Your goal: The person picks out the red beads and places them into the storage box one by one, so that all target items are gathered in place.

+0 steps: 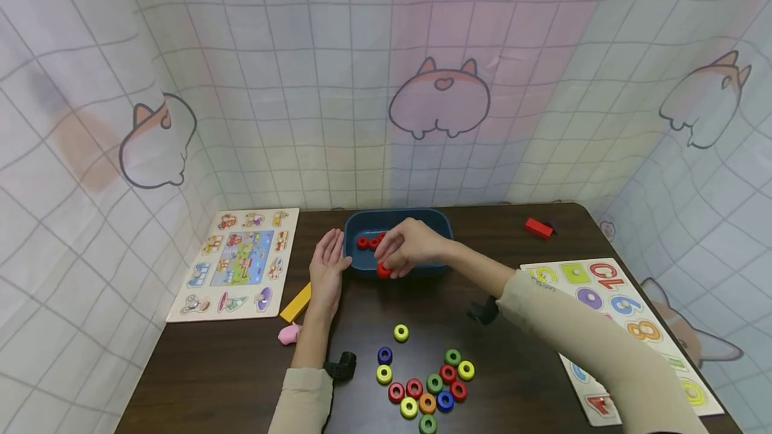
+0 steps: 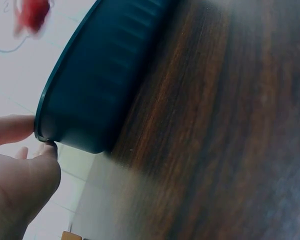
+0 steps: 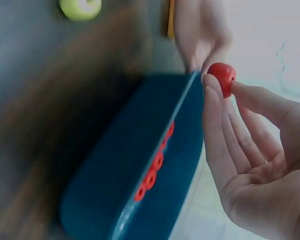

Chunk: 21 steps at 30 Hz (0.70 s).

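My right hand (image 1: 411, 246) pinches a red ring bead (image 3: 222, 79) between thumb and fingertips. It is held over the near rim of a blue plastic bin (image 1: 398, 218). Inside the bin lie several red ring beads (image 3: 150, 179) in a row, partly covered by the right hand in the head view. My left hand (image 1: 328, 270) rests against the bin's left side, its fingers extended and its thumb touching the near left corner of the rim. Nearer to me, loose ring beads in red, yellow, green, blue and orange (image 1: 427, 403) are scattered on the dark table.
A picture puzzle board (image 1: 205, 233) lies at the left, a number puzzle board (image 1: 609, 313) at the right. A yellow block (image 1: 295, 303) and a pink piece (image 1: 289, 334) sit by the left forearm. At the back right is a red block (image 1: 539, 228). A curtain (image 1: 301, 86) hangs behind.
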Motion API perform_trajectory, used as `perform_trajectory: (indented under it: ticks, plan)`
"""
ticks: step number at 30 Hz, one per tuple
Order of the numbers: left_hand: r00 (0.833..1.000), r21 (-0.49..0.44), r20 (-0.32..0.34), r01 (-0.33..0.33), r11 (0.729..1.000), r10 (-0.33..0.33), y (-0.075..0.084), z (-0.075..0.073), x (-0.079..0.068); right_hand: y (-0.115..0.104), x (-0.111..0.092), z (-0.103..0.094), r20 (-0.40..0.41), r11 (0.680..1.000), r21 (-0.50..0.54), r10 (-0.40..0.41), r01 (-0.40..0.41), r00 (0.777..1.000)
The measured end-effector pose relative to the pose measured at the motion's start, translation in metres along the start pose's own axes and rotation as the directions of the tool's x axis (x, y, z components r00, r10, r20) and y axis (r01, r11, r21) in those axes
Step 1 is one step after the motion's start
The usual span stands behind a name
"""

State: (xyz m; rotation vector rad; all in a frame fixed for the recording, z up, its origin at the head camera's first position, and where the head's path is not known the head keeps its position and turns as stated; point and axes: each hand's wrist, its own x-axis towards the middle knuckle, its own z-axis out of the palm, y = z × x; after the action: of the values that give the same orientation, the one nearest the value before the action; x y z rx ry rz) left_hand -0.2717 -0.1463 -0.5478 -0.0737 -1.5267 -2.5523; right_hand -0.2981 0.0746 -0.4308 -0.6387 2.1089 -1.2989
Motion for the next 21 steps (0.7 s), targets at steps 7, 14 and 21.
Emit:
perform_trajectory:
  ticks: [7,14,21]
  plan:
    - [1.000,-0.009,-0.002,0.005,1.000,-0.005,-0.001,-0.001,-0.001,0.021,0.062,-0.004,-0.121,0.996,0.020,0.086,-0.084,0.989]
    - [1.000,-0.001,0.006,0.001,1.000,-0.001,-0.001,-0.001,0.000,0.044,0.089,0.010,-0.176,0.993,-0.043,0.098,-0.107,0.979]
    - [1.000,-0.018,0.017,-0.015,1.000,0.015,-0.002,-0.001,0.000,0.049,0.083,0.010,-0.174,0.987,-0.163,-0.009,-0.019,0.985]
